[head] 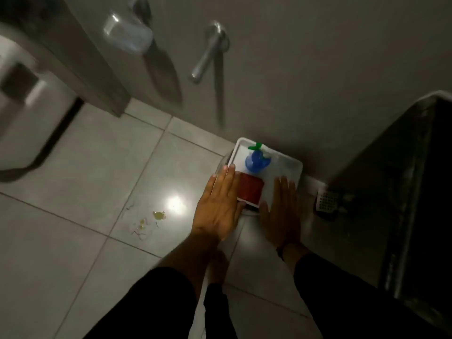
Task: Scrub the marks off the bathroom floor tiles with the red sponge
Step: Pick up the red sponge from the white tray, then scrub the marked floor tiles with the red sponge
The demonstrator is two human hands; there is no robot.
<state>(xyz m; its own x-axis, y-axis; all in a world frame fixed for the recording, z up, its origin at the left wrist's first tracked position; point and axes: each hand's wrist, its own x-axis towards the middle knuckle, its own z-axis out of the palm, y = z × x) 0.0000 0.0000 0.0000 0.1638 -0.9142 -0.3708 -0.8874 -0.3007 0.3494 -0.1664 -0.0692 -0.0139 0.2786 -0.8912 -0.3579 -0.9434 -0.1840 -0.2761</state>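
Head view, looking down at pale floor tiles (pixel 80 167) in dim light. A white tray (pixel 292 167) is seen on the floor against the wall. The red sponge (pixel 251 189) lies flat in the tray's near half; a blue spray bottle (pixel 257 160) with a green top stands just behind it, toward the wall.

The left hand (pixel 219 206) is held flat, fingers extended and together, over the tray's left edge, just beside the sponge. The right hand (pixel 282 211) is likewise spread flat over the tray's near right portion. Nothing is gripped by either hand; whether the palms touch the tray cannot be told. The sponge lies between the 2 hands, untouched.

The marks (pixel 149 222) are noted on the tiles to the left of the tray: yellowish blotches and thin pale squiggles, near a bright light reflection. A floor drain grate (pixel 327 200) is seen to the right of the tray. A metal lever handle (pixel 210 52) projects above.
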